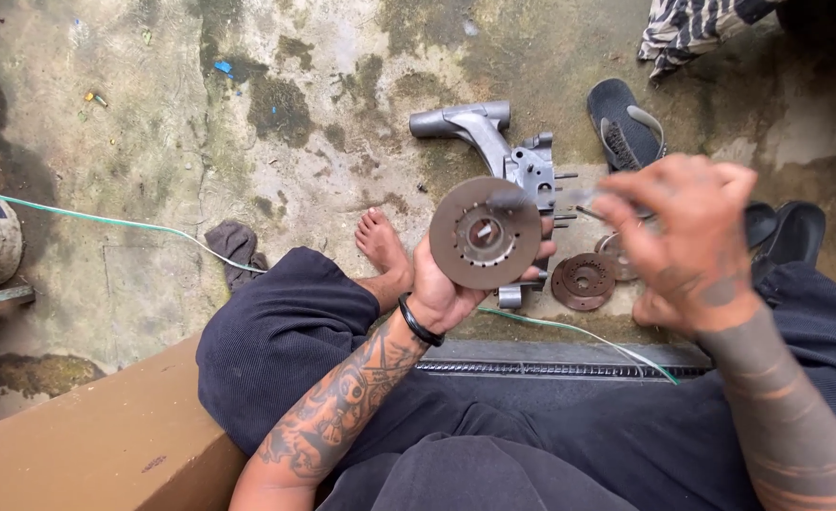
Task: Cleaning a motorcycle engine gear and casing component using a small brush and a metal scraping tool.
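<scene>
- The left hand (441, 289) grips a round, rusty-brown metal disc (485, 233) from behind, fingers curled round its lower and right edge; the disc faces the camera, held up above the floor in front of the knees.
- The disc has one central opening and a ring of small holes round it; the holes are too small to count surely.
- The right hand (697, 237) is blurred. It is partly closed, and a thin pale streak runs from its fingers toward the disc; what it is, and whether the hand truly pinches it, I cannot tell.
- A black band (420, 325) sits on the left wrist.
- Behind the disc lies one grey cast-metal bracket (508, 151) on the concrete floor (153, 180), its lower part hidden by the disc.
- One second, darker disc (583, 281) lies flat on the floor just right of the held one; a further round part beside it is mostly hidden by the right hand.
- Two black sandals: one (623, 123) plainly seen, one (789, 232) half covered by the right hand.
- One bare foot (383, 244) rests on the floor.
- One dark rag (235, 246) and one thin green cable (105, 220), cut off at the left edge.
</scene>
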